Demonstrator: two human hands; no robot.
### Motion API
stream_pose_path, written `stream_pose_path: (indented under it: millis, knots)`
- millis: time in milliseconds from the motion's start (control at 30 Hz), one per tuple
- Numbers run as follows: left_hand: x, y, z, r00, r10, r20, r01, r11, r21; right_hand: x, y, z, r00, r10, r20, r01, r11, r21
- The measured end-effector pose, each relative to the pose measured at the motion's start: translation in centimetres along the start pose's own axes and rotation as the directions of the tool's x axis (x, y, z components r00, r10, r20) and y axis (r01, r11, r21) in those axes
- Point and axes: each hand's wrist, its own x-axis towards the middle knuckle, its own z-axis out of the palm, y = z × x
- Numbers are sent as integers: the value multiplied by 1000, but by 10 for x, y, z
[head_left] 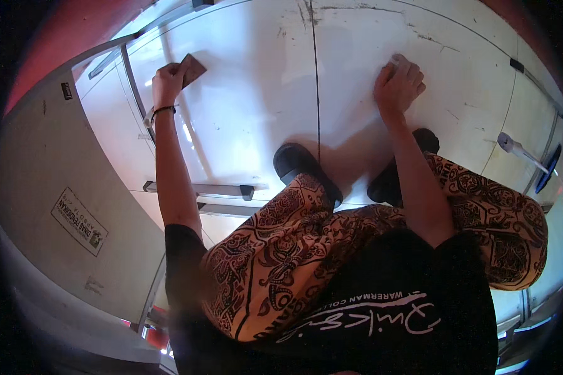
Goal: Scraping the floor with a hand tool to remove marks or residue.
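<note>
One flat brown rectangular piece (196, 70) is pinched by the left hand (168, 86) over the glossy white tiled floor (263, 69); the right hand (399, 84) is loosely curled, any contents hidden. Behind, black shoes (297, 161) are planted; a grey metal bar (218, 190) is crossed by the left forearm (175, 162), flanked by a broad grey panel (44, 150).

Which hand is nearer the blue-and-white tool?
Right. The right hand is up and left of the blue-and-white tool, apart from it; the left hand, holding a brown flat piece, is much farther left.
</note>
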Motion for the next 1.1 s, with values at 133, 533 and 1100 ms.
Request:
stream_pose_path:
  millis: [133, 533, 1100]
  knots:
    - [3, 65, 26, 977, 209, 52, -205, 975, -83, -2, -3, 0, 999, -11, -39, 12, 1000, 7]
    - [-8, 170, 40, 918, 396, 9, -393, 915, -91, 1, -4, -3, 1000, 24, -7, -24, 998, 58]
    - [-39, 144, 29, 954, 24, 298, 1, 996, -84, 1, -4, -18, 999, 17, -32, -17, 1000, 18]
